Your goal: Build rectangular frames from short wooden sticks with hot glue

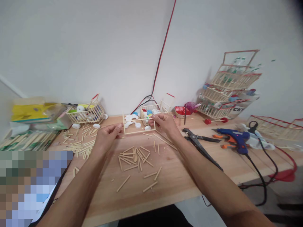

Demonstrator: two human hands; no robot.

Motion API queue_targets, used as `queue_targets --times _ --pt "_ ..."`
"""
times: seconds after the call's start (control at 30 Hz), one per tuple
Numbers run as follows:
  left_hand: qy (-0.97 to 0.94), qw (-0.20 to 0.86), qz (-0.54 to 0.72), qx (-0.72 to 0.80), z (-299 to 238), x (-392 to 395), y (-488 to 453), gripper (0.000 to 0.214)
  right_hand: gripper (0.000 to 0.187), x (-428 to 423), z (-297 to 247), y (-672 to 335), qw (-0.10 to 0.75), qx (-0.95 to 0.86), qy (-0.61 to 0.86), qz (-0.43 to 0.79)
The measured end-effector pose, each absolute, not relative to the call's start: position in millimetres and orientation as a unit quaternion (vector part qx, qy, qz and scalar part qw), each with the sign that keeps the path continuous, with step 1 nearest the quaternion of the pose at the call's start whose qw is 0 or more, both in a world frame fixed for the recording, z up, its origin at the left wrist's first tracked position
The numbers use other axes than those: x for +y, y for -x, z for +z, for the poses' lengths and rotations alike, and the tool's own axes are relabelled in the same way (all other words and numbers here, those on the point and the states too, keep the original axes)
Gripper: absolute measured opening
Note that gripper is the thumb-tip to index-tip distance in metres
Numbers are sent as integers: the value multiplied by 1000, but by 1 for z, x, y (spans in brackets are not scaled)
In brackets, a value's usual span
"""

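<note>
A thin rectangular frame of wooden sticks (139, 131) is held up above the table between my hands. My left hand (109, 136) has its thumb and fingers pinched at the frame's left upright. My right hand (167, 125) pinches the frame near its upper right corner, fingers closed around the stick. Short cut sticks (134, 155) lie scattered on the wood below my hands. Behind the frame are white bottle caps (138, 125), a crumpled white piece (130, 117) and a small stick cart (163, 107), partly covered by my right hand.
The wooden table (104, 201) carries a blue glue gun (233, 134), black pliers (201, 146) and a red-filled tray (181, 111). Stacked stick carts (227, 91) stand at the right, another cart (86, 114) at the left. Packs of sticks (28, 138) lie far left. Cables hang off the right edge.
</note>
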State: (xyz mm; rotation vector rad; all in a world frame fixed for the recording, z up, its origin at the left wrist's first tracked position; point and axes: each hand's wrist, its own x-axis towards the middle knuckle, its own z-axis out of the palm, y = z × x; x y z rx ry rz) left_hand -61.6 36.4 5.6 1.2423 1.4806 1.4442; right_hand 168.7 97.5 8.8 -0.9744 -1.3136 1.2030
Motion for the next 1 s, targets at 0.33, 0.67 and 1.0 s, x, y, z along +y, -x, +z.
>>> queue_targets --times 0.33,0.67,1.0 --pt "-499 288 551 604 7 35 65 31 26 91 -6 -154 514 -575 400 496" --pt "-421 429 593 536 6 45 77 49 27 89 -4 -151 504 -519 436 535" --pt "-692 122 402 587 -7 61 87 42 19 99 28 -180 599 -398 394 573"
